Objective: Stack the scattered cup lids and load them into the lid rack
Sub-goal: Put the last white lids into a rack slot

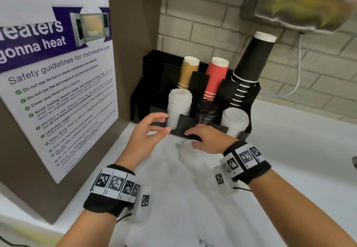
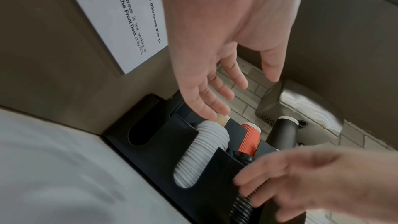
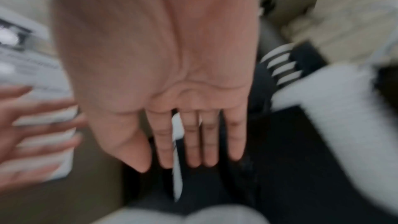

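The black lid rack (image 1: 184, 125) stands at the back of the white counter. Its front slots hold a tall stack of white lids (image 1: 178, 106), a stack of black lids (image 1: 205, 111) and a second stack of white lids (image 1: 234, 121). My left hand (image 1: 165, 123) hovers open just left of the tall white stack (image 2: 202, 151), fingers spread and empty. My right hand (image 1: 193, 137) lies palm down with straight fingers at the rack's front wall, below the black lids. The right wrist view is blurred and shows the right hand (image 3: 183, 164) flat, with nothing in it.
Tan cups (image 1: 188, 72), red cups (image 1: 215, 77) and black cups (image 1: 249, 67) stand in the rack's rear slots. A brown panel with a microwave poster (image 1: 58, 84) closes the left side. A steel dispenser (image 1: 305, 3) hangs on the brick wall at upper right.
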The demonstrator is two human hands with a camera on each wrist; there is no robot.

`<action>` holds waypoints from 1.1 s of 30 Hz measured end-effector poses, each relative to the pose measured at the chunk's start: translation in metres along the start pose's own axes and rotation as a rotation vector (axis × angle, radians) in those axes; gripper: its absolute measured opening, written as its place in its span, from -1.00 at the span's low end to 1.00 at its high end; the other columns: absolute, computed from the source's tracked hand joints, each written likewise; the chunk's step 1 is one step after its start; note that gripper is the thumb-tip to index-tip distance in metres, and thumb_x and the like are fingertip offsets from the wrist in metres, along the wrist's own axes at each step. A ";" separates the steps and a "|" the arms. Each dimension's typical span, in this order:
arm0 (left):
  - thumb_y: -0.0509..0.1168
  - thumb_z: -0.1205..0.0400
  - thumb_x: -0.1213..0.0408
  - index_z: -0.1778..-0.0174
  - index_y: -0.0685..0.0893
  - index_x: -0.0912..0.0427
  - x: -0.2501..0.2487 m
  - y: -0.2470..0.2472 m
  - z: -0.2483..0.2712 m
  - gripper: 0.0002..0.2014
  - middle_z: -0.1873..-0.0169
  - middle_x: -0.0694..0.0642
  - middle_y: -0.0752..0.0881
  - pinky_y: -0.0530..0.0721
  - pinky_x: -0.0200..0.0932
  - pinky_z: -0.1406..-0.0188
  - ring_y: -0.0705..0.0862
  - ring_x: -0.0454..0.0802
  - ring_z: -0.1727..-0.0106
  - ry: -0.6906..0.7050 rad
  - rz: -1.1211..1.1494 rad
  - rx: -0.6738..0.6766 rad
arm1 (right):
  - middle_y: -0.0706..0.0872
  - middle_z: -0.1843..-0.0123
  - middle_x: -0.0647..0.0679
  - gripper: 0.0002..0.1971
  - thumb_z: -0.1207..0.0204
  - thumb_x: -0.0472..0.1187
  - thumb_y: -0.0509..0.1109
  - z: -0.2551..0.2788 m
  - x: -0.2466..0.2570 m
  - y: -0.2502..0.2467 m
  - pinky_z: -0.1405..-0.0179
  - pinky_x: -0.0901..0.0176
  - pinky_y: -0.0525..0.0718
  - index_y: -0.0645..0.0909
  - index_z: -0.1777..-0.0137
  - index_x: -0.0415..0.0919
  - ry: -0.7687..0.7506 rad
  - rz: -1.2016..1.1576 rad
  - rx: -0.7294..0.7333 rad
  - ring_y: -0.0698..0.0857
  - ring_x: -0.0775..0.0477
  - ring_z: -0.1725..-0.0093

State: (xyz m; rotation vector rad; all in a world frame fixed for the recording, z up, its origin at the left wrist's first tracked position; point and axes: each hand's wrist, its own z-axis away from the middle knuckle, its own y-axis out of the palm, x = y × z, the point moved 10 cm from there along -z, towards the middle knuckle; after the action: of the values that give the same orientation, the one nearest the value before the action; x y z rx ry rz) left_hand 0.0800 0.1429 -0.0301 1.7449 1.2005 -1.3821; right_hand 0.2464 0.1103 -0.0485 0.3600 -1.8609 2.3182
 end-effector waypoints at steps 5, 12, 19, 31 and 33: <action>0.43 -0.59 0.30 -0.15 0.65 -0.18 0.001 0.002 0.002 -0.70 -0.12 -0.14 0.67 0.55 -0.53 0.10 0.71 -0.27 0.05 -0.011 0.015 0.014 | 0.36 -0.44 -0.19 -0.13 -0.41 0.18 0.50 -0.014 -0.014 0.053 -0.40 -0.16 0.51 0.14 -0.66 0.11 0.188 0.220 0.240 0.39 -0.30 -0.45; 0.43 -0.59 0.28 -0.14 0.66 -0.19 0.003 -0.004 0.005 -0.71 -0.13 -0.14 0.67 0.55 -0.53 0.11 0.71 -0.23 0.02 -0.026 0.020 0.004 | 0.37 -0.29 -0.17 -0.15 -0.29 0.17 0.58 -0.019 -0.029 0.068 -0.29 -0.12 0.60 0.26 -0.56 0.21 0.272 0.127 0.295 0.52 -0.30 -0.29; 0.59 -0.40 0.12 -0.30 0.57 -0.25 -0.001 0.022 0.010 -0.43 -0.26 -0.20 0.62 0.65 -0.37 0.02 0.66 -0.24 -0.20 -0.092 0.028 0.189 | 0.62 -0.20 0.08 -0.39 -0.29 0.01 0.60 0.014 0.000 0.003 -0.01 0.30 0.63 0.47 -0.32 0.32 0.040 -0.589 -0.144 0.64 0.00 -0.17; 0.69 -0.27 0.18 -0.47 0.46 -0.31 -0.036 0.085 0.018 -0.13 -0.42 -0.27 0.51 0.69 -0.13 -0.22 0.63 -0.12 -0.37 0.053 0.225 0.434 | 0.68 -0.29 0.00 -0.29 -0.26 -0.05 0.63 0.089 0.019 -0.037 -0.23 -0.04 0.67 0.46 -0.42 0.18 -0.125 -1.053 -0.438 0.69 -0.05 -0.25; 0.69 -0.24 0.15 -0.43 0.48 -0.32 -0.038 0.087 0.018 -0.15 -0.34 -0.27 0.55 0.74 -0.10 -0.11 0.68 -0.09 -0.30 0.066 0.226 0.426 | 0.67 -0.32 0.03 -0.30 -0.27 -0.04 0.63 0.092 0.017 -0.038 -0.32 -0.12 0.63 0.47 -0.42 0.19 -0.119 -1.036 -0.441 0.65 -0.04 -0.33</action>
State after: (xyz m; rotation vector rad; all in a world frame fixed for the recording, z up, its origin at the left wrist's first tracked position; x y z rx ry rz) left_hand 0.1499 0.0813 -0.0049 2.1549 0.7441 -1.5280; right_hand 0.2483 0.0281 0.0109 1.0813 -1.5699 1.1952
